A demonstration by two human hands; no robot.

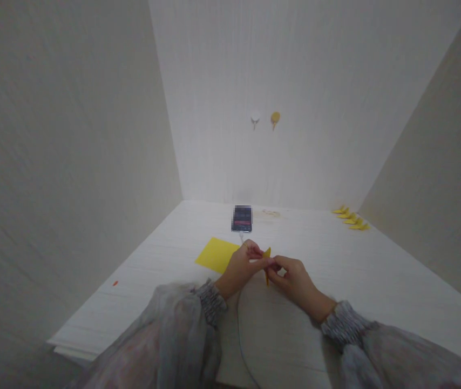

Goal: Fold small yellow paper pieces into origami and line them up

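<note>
Both my hands meet above the front middle of the white table. Between them is a small folded piece of yellow paper (pixel 267 253), held roughly upright and partly hidden by fingers. My left hand (pixel 244 265) pinches it from the left with thumb and fingertips. From the right, my right hand (pixel 294 274) grips it with thumb and forefinger, the other fingers curled. A flat sheet of yellow paper (pixel 216 254) lies on the table to the left, its right edge hidden behind my left hand.
A phone (pixel 242 218) lies behind my hands, its cable (pixel 239 324) running toward me. Several folded yellow paper pieces (pixel 351 218) line the back right. A small orange bit (pixel 115 283) sits at left. Two hooks, one white (pixel 255 117) and one yellow (pixel 275 118), are on the back wall.
</note>
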